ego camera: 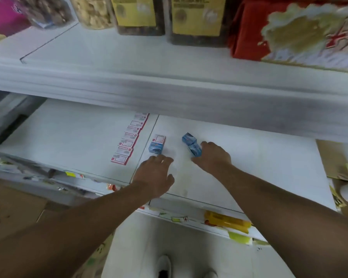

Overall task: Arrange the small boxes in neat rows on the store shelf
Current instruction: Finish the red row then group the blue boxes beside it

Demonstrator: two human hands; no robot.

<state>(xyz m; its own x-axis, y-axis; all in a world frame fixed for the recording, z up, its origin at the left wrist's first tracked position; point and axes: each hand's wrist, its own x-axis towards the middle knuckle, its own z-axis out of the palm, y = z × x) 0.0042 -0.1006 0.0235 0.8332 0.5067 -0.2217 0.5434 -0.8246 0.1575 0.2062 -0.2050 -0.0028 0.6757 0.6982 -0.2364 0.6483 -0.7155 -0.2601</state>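
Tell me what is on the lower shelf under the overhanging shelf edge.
On the lower shelf: a row of red-edged boxes, one upright blue box, and tilted blue boxes at the right hand. The overhang hides the shelf's back.

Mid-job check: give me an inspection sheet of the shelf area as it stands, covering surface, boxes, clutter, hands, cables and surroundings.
Surface: white lower shelf, panel seam running front to back.
Job's things: row of red-edged boxes lined along the seam's left side; upright blue box just right of the seam; two blue boxes lying askew beside the right hand.
Clutter: yellow packet below the shelf's front edge.
Hands: left hand flat on the shelf, just short of the upright box; right hand touching the askew boxes, grip unclear.
Cables: nothing seen.
Surroundings: upper shelf with jars and a red gift box; cardboard at right.
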